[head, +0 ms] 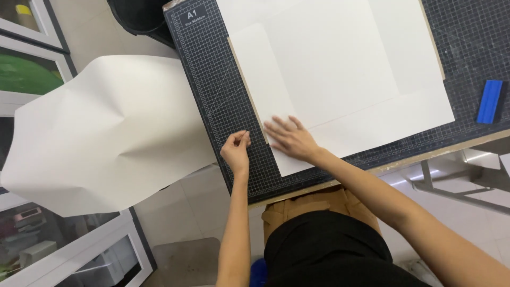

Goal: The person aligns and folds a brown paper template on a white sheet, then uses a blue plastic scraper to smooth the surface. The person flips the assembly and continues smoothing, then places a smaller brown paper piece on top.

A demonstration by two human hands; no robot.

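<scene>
L hand (pixel 236 150) pinches fingertips together at the sheet's (pixel 340 69) left edge, just w/ the board (pixel 248 90) rim. R hand (pixel 289 139) lies flat, fingers spread, pressing the sheet's near corner on the mat (pixel 212 79). Loose paper (pixel 101 133) hangs off the mat's left side. Blue squeegee (pixel 489 101) far right.

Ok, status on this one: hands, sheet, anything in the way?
Right hand flat on the white sheet, pressing its near corner. Left hand pinched at the sheet's edge, over the cutting mat. Blue squeegee lies clear, far right.
</scene>
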